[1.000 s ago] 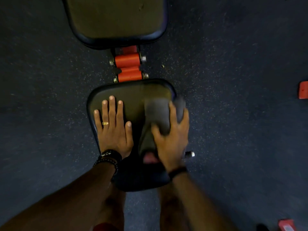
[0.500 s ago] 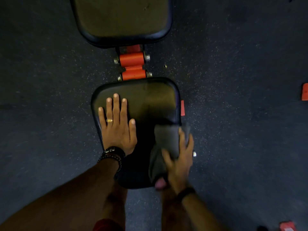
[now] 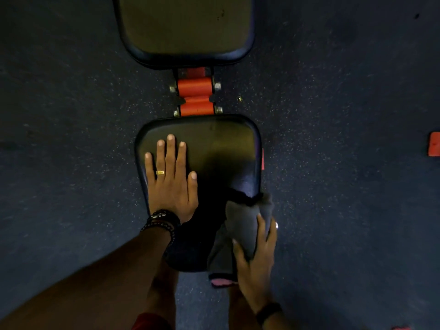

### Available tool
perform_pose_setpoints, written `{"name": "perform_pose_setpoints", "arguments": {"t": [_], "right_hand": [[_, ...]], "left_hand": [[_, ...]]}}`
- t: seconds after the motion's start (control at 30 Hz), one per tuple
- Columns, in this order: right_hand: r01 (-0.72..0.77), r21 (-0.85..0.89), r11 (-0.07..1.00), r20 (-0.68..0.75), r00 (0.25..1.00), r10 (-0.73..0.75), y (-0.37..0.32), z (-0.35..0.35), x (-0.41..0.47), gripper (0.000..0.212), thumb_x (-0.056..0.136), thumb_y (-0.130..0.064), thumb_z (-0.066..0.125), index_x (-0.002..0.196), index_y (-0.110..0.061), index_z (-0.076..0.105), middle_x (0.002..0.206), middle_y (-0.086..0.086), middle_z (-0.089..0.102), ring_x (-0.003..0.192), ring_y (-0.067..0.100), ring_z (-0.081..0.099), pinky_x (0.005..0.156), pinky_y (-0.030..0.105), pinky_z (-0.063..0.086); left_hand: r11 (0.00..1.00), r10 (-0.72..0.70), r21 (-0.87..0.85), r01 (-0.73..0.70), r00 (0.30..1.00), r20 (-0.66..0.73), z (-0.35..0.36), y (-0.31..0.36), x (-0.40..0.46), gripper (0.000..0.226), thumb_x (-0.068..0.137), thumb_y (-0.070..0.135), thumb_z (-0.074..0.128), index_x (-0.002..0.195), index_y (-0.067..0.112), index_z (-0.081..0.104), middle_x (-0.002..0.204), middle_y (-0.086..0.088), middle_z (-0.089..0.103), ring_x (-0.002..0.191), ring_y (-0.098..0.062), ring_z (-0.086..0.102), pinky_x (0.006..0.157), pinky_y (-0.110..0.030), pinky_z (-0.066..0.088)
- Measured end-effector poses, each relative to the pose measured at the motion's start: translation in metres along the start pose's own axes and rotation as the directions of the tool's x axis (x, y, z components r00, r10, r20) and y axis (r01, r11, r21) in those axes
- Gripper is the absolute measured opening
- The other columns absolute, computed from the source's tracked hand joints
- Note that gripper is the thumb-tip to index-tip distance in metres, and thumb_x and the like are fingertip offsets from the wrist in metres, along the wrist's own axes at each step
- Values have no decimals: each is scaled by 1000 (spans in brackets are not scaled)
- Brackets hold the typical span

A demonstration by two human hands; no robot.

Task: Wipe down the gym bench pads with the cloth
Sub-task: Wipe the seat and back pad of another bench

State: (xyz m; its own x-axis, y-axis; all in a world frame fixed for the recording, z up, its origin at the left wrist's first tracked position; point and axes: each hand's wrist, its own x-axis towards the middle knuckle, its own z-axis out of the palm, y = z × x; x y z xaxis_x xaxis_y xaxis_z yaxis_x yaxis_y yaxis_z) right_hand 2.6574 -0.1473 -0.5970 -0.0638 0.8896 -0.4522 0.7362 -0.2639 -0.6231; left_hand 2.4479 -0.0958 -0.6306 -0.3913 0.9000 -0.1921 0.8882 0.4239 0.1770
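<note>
The black seat pad (image 3: 214,144) of the gym bench lies below me, with the larger back pad (image 3: 185,27) beyond it. My left hand (image 3: 170,179) rests flat on the seat pad's left half, fingers straight. My right hand (image 3: 256,258) presses a grey cloth (image 3: 242,222) against the pad's near right edge, fingers spread over it. The cloth hangs partly off the right side, and a pink edge of it shows below the pad.
An orange hinge bracket (image 3: 195,96) with bolts joins the two pads. Dark speckled rubber floor (image 3: 333,163) surrounds the bench. An orange part (image 3: 434,144) sits at the right edge. My legs are under the seat's near end.
My right hand has dragged the cloth from the seat pad's upper right toward me, down to its near right corner. My left hand has stayed flat in place.
</note>
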Motion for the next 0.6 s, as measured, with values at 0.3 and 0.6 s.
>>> {"name": "perform_pose_setpoints", "arguments": {"t": [0.3, 0.6], "right_hand": [[226, -299, 927, 84, 974, -211, -119, -3, 232, 74, 83, -62, 61, 147, -33, 40, 137, 9, 49, 123, 32, 50, 93, 48, 46], [236, -338, 911, -18, 966, -256, -93, -4, 173, 73, 82, -63, 47, 147, -31, 38, 155, 7, 29, 134, 34, 37, 103, 57, 39]], "left_hand": [[999, 20, 29, -20, 1000, 6, 1, -1, 0, 63, 98, 37, 24, 155, 9, 22, 164, -12, 12, 152, -30, 8, 122, -53, 2], [997, 62, -44, -64, 997, -45, 4, -4, 0, 63, 97, 35, 29, 153, 6, 26, 162, -16, 16, 151, -33, 12, 123, -51, 0]]}}
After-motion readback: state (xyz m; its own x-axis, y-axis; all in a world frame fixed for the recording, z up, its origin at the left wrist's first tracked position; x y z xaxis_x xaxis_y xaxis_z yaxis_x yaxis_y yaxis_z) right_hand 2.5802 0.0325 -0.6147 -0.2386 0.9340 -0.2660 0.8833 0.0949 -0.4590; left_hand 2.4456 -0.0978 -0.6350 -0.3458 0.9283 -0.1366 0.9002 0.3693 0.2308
